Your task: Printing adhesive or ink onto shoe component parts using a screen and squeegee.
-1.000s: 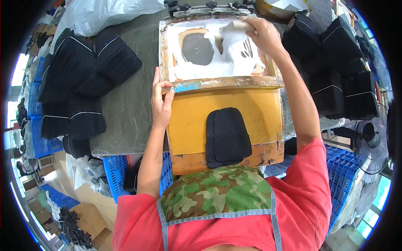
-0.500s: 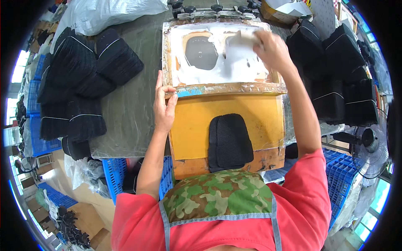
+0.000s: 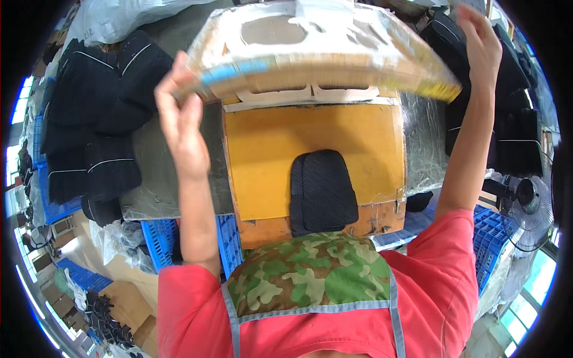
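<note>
A wooden screen-printing frame (image 3: 334, 68), smeared with white paste, is tilted up with its near edge raised. My left hand (image 3: 186, 134) grips its near left corner, thumb and fingers around the wood. My right hand (image 3: 482, 51) is off to the right of the frame, apart from it, with fingers loosely spread and nothing seen in them. A white scraper (image 3: 325, 8) rests at the far side of the screen. Below the raised frame lies a board with two white-edged cutouts (image 3: 313, 95). Two black textile pieces (image 3: 327, 191) overlap on the yellow sheet (image 3: 262, 161) near me.
Bundled stacks of black pieces (image 3: 89, 107) stand at left, and more black stacks (image 3: 516, 140) at right. A white plastic sack (image 3: 128, 21) lies at the far left. Blue crates (image 3: 158, 241) sit below the table edge. A fan (image 3: 528, 203) stands at the right.
My left hand has lifted the near edge of the frame. My right hand has let go of the scraper and moved right, away from the screen. The cutout board beneath now shows.
</note>
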{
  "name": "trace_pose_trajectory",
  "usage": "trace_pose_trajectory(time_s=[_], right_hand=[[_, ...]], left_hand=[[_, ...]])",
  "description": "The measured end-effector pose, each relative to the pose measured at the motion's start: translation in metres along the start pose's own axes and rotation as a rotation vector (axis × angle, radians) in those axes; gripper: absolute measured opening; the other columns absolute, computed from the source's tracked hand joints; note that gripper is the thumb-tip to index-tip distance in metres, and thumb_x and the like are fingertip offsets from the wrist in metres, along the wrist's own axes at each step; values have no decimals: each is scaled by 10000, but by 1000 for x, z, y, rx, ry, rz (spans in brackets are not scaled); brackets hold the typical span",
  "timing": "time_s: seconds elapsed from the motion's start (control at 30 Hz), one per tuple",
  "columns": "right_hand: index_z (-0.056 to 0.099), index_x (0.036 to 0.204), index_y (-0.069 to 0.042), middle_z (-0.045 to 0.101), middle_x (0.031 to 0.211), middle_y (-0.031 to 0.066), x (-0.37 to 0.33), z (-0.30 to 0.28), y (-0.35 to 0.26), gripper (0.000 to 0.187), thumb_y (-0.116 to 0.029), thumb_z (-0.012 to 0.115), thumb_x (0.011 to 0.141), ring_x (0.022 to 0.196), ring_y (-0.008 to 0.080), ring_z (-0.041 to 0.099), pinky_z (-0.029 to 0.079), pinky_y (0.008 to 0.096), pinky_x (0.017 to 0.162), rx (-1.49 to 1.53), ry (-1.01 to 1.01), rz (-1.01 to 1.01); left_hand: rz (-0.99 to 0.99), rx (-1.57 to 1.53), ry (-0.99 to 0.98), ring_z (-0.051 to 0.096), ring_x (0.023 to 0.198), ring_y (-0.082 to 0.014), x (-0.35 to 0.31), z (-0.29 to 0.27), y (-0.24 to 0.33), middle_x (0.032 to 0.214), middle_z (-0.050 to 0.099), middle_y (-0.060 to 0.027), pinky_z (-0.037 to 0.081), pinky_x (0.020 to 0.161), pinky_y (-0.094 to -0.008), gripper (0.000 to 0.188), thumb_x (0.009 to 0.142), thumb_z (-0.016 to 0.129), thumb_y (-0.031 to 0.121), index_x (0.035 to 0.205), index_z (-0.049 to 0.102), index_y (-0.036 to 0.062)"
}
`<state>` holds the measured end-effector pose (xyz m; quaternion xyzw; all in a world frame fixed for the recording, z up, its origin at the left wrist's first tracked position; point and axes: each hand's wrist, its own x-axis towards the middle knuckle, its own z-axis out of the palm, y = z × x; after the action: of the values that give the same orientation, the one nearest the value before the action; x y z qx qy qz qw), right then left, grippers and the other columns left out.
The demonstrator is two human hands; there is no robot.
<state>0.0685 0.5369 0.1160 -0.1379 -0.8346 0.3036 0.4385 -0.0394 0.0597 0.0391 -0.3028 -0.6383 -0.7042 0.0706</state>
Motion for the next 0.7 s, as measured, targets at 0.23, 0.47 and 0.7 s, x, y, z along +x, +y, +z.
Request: trace_pose_trajectory(time_s=[0.23,0.47,0.7], right_hand=[[719,1069,-72,736,930,61,-114,98,35,224,-27,620,873,837,125,686,534,267,778,106,-439,132],[728,1097,-154,676,1006,81,-126,149,8,288,-260,742,829,911,257,676,530,389,809,-200,-530,104],[734,1017,-87,676,1007,144,-133,155,16,227,-191,745,815,879,299,682,534,386,795,-173,-475,102]], left_hand=[[134,194,-21,459,1320,-236,65,-10,22,1413,486,-201,330,1105,-385,460,1039,405,260,1415,391,-6],[-189,127,71,593,1107,-196,24,-15,-34,1303,589,-85,422,983,-324,370,988,524,212,1307,559,29],[-78,769,-369,587,1048,-274,37,28,-89,1087,594,-123,463,890,-381,250,926,583,140,1159,619,57]])
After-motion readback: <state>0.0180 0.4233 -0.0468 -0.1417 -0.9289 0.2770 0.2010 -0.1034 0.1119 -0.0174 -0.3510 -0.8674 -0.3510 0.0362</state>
